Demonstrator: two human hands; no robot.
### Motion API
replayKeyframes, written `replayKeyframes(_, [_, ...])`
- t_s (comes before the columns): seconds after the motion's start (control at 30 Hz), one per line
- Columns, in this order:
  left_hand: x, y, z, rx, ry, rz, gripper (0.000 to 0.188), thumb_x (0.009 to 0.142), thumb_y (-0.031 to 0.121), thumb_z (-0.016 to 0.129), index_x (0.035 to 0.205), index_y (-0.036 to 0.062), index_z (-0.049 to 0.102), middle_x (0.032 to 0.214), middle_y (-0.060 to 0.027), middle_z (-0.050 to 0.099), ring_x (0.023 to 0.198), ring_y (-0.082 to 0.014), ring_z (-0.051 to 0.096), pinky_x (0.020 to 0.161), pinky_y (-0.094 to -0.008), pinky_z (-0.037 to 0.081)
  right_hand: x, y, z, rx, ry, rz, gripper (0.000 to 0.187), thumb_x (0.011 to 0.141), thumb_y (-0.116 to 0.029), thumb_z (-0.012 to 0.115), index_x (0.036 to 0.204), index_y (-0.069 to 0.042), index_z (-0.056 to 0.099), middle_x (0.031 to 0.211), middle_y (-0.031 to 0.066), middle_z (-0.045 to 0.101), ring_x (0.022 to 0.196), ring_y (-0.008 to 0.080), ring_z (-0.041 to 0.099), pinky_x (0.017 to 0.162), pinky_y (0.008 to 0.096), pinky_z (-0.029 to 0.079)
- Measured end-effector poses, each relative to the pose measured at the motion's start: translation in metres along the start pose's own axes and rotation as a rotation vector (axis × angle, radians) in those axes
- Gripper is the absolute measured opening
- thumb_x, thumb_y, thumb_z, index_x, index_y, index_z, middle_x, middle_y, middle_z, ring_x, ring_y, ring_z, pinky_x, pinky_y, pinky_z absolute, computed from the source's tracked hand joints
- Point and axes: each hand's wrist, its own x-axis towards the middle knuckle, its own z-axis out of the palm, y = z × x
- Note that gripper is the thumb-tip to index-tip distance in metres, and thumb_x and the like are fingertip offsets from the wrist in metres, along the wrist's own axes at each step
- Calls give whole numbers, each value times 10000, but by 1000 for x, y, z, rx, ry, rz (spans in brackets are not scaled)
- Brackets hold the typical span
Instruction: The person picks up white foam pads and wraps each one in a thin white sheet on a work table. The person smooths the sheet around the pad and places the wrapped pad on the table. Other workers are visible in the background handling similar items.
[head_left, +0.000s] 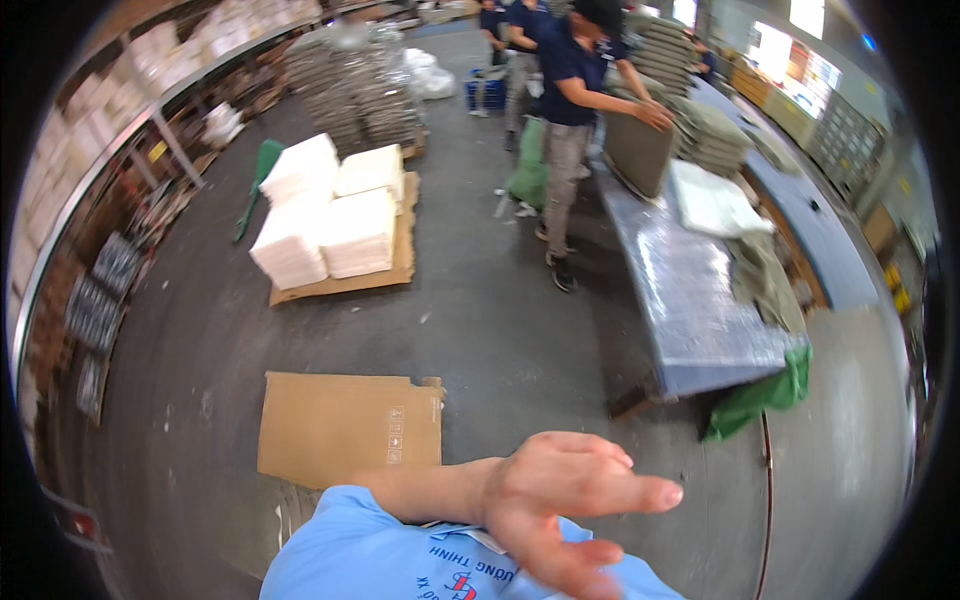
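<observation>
My left hand (570, 490) is raised in front of my chest, with the forearm reaching across from the left out of a light blue short sleeve (340, 520). Its fingers are apart, one stretched out to the right, and nothing lies in it. The hand touches nothing that I can see. Below and to the left of it, a flat brown cardboard sheet (340, 425) lies on the floor. My right hand is out of view.
White foam-like blocks (330, 220) stand stacked on cardboard at left. A film-covered table (690, 300) runs along the right, a green cloth (760, 395) hanging at its near end. Beside it a co-worker (570, 110) handles a grey-brown cushion (638, 155). Wrapped stacks (355, 90) rise behind.
</observation>
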Motion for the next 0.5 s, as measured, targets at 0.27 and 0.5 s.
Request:
replayKeyframes(0.27, [-66, -199, -40, 183, -212, -561, 534, 889, 88, 728, 1410, 58, 614, 1188, -135, 719, 839, -291, 713, 717, -371, 569, 42, -240, 19, 207, 244, 74, 322, 986, -164, 713, 1234, 41, 689, 985, 228, 757, 827, 284, 754, 726, 430, 617])
replayKeyframes(0.5, [-317, -353, -179, 487, -79, -1920, 676, 950, 424, 624, 1519, 79, 509, 1387, -225, 650, 1223, -373, 665, 1020, -455, 528, 213, -388, 41, -328, 73, -149, 197, 944, -147, 733, 845, 21, 758, 818, 138, 724, 753, 192, 656, 699, 380, 545])
